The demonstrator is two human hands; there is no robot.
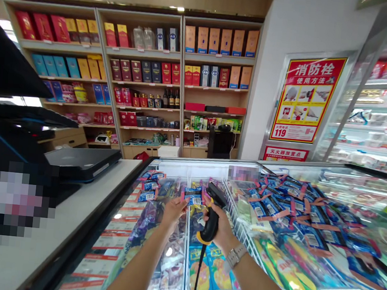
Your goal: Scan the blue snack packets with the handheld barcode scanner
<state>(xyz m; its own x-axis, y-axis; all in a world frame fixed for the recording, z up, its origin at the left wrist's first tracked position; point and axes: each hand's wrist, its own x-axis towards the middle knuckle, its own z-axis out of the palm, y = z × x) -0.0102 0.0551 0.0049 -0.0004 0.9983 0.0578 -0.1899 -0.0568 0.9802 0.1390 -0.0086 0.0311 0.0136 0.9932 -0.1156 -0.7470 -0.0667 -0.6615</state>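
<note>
My left hand pinches the left end of a small blue wrapped ice-cream packet, its barcode facing me. My right hand, with a watch on the wrist, is closed round the handle of a black barcode scanner. Its fingertips are close to the packet's right end; whether they touch it I cannot tell. The scanner's head tilts up and forward, and its cord hangs down toward me. Both hands are above a glass-topped chest freezer. A few similar blue packets lie to the left.
A big heap of blue packets covers the right part of the freezer. A white wire divider runs inside it. On the left stands a counter with a black checkout device. Shelves of boxed goods line the back wall.
</note>
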